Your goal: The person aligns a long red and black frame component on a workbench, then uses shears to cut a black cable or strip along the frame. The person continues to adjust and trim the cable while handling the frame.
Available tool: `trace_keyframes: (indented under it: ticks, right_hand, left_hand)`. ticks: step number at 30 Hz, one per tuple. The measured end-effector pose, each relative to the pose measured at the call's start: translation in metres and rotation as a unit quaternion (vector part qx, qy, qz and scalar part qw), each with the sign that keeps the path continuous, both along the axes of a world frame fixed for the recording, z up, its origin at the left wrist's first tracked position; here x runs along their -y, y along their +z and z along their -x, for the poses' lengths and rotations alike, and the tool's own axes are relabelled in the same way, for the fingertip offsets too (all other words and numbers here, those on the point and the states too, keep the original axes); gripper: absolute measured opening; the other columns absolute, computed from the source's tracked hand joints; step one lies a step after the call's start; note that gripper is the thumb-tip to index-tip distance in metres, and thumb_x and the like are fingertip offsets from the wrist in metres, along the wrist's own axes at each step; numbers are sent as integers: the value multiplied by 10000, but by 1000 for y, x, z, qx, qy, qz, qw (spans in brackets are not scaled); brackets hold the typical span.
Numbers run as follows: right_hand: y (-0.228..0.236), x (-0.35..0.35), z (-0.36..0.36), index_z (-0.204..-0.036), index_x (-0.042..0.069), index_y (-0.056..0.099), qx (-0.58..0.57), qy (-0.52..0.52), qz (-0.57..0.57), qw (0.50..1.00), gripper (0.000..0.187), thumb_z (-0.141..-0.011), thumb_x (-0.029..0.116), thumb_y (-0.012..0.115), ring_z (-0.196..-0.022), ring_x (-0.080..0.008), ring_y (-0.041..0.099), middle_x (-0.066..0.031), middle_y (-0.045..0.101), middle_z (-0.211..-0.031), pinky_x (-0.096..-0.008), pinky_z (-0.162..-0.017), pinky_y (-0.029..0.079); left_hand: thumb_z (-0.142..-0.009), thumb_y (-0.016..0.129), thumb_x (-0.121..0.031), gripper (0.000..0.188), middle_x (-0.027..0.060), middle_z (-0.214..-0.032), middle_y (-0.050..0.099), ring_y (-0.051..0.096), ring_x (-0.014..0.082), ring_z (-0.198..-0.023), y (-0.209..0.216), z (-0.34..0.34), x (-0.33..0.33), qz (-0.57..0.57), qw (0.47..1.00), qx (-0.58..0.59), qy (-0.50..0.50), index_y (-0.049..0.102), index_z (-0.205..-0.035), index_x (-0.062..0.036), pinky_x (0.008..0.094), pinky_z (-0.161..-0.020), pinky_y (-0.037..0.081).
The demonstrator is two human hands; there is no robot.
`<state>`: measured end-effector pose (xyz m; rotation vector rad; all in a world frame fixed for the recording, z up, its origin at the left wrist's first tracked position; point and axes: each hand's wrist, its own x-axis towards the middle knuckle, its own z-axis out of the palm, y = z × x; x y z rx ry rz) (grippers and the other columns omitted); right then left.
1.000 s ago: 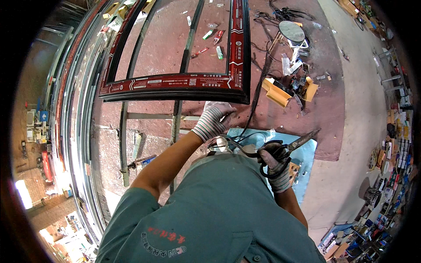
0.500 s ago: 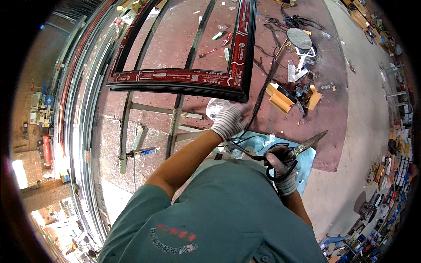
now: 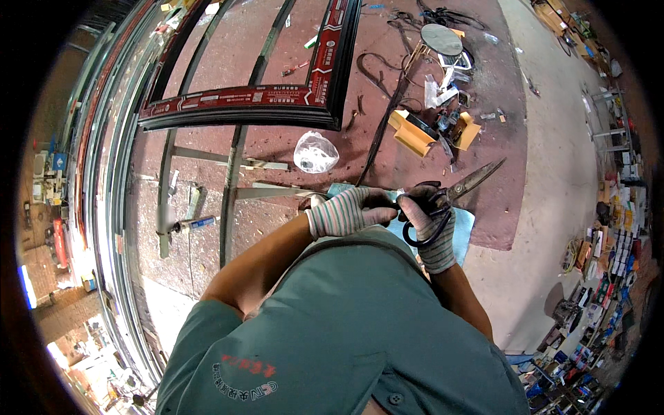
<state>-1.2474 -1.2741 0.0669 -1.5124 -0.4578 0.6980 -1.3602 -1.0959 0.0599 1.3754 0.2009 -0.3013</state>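
Note:
My gloved right hand (image 3: 430,232) is closed round the dark handles of a large pair of scissors (image 3: 477,181), whose blades point up and to the right. Close beside it, almost touching, my gloved left hand (image 3: 349,213) pinches a thin black strip; the piece between the two hands is mostly hidden by the fingers. A long black strip (image 3: 377,149) trails from behind the left hand to the floor beyond. Ahead on the left, a black frame (image 3: 238,100) with red printed film lies across dark rails (image 3: 234,166).
A clear plastic bag (image 3: 316,152) lies just beyond my left hand. An opened cardboard box (image 3: 415,133) and a round-topped stool (image 3: 441,40) stand further right. Long metal profiles (image 3: 104,173) line the left side. A blue-labelled tube (image 3: 195,223) lies near the rails.
My left hand has come back towards my body and right, up to the scissors hand. The right hand keeps its grip on the scissors. The view has shifted, showing more of the plastic bag.

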Motion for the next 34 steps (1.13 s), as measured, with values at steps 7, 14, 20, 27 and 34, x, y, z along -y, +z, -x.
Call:
trace_keyframes:
  ticks: [7,14,20,27,34]
  right_hand:
    - [30,9,-6,-915,40,626,2,45,33,998,177,-884,177,735,-601,-109,570,-18,618,-729,-247,-550,436]
    - [41,45,-30,-989,30,579,-112,328,7,938,494,-980,524,573,-623,-101,504,-8,542,-747,-263,-546,407]
    - [87,39,-24,-925,32,591,-82,469,140,868,642,-927,673,540,-655,-91,476,8,525,-754,-250,-588,399]
    - [111,25,-18,-943,33,563,-10,531,206,822,737,-873,765,511,-638,-114,478,-13,510,-726,-278,-577,390]
    - [114,20,-17,-932,43,566,44,557,238,795,707,-890,746,510,-650,-120,482,-8,519,-734,-284,-582,399]
  left_hand:
    - [-983,634,-166,305,61,-1072,682,613,124,-984,33,25,17,-11,989,23,144,633,-1248,-15,277,-855,516]
    - [-972,651,-277,306,39,-889,698,608,78,-692,87,58,5,-25,974,2,224,697,-1135,-23,229,-593,509]
    - [-948,682,-251,275,40,-855,692,613,82,-640,97,78,2,-30,967,16,252,693,-1098,-20,231,-544,504]
    - [-913,725,-222,239,33,-856,709,632,94,-757,101,93,-3,-58,968,23,242,727,-1050,-26,255,-652,512]
    - [-908,730,-288,279,35,-879,731,661,99,-777,103,109,-7,-56,974,-25,220,749,-1090,-77,251,-715,532]
